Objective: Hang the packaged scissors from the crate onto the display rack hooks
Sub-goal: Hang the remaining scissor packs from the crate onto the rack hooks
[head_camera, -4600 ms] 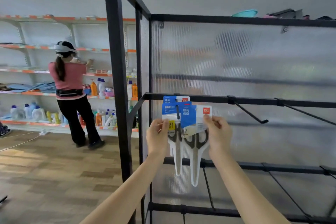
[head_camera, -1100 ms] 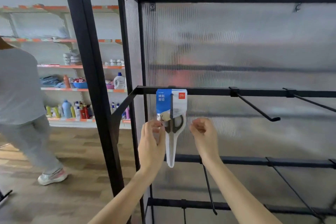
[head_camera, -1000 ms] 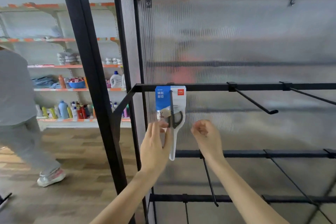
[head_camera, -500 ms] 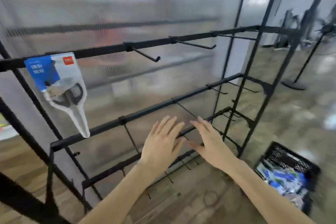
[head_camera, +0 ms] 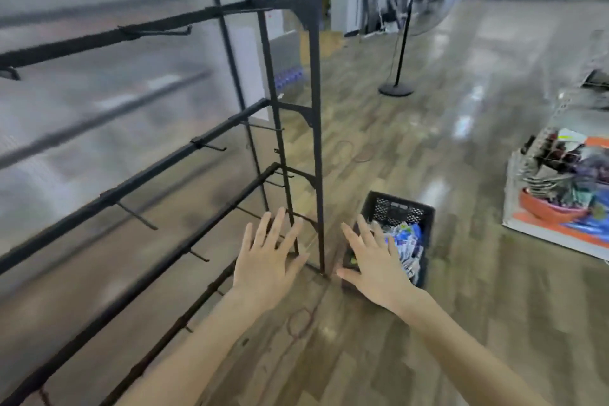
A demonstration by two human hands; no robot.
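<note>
Both hands are out in front and empty: left hand [head_camera: 267, 260] with fingers spread, right hand [head_camera: 375, 260] the same, no grip on anything. This looks like the fetch step. The crate [head_camera: 400, 208] sits on the floor just beside the rack [head_camera: 314, 109], packaged scissors [head_camera: 407, 241] heaped inside. Next move: reach down, pinch one pack, and carry it to a free hook [head_camera: 136, 216].
</note>
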